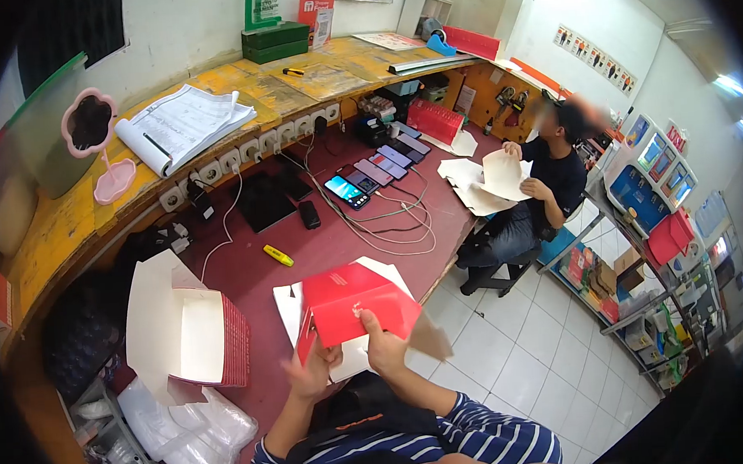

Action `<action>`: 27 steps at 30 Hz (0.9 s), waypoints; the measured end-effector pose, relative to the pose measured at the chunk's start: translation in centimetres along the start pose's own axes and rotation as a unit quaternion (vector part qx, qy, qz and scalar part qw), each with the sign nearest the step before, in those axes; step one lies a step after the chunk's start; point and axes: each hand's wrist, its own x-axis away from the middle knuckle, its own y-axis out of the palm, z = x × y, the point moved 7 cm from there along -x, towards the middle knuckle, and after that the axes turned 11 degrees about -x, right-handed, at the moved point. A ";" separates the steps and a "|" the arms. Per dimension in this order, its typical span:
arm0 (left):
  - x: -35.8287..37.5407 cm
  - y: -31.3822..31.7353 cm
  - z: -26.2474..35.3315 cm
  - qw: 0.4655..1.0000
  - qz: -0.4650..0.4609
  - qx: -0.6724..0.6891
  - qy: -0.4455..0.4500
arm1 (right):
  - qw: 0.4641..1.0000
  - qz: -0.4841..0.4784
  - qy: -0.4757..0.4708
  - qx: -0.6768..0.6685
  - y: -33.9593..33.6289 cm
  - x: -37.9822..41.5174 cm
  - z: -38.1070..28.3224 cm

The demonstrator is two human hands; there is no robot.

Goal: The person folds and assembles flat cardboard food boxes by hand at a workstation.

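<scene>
1. Red cardboard [349, 294], partly folded, is held between my hands above the dark red table [252, 280].
2. My left hand [384, 347] is partly closed, thumb on the red face; its other fingers are hidden.
3. My right hand [314, 368] curls at the lower edge, blurred; I cannot tell its exact grip.
4. To my right: an open box [200, 333], near clear plastic bags [184, 431].
5. Beyond the phones [372, 171], another person [560, 167] holds pale card [503, 175].

The red carton [350, 296], faintly printed with small pale lettering, is partly folded and tilted, just below the frame's centre.
</scene>
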 end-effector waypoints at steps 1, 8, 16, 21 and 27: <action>0.1 0.7 1.7 0.894 0.049 -0.430 0.120 | 1.000 -0.002 0.002 0.000 0.6 0.2 -0.5; 0.2 -5.7 2.4 0.928 0.183 -0.323 0.020 | 0.910 -0.085 0.317 -0.253 0.5 -2.7 1.4; -0.2 -3.4 1.5 0.934 0.194 -0.292 0.063 | 0.993 -0.052 0.093 0.053 1.0 -0.7 2.0; 0.2 -2.9 0.5 0.946 0.237 -0.221 0.034 | 0.941 -0.093 0.212 -0.246 4.1 1.9 4.0; 0.9 -6.3 -1.2 0.942 0.118 0.306 -0.068 | 0.985 -0.035 0.150 -0.075 2.0 -0.4 4.5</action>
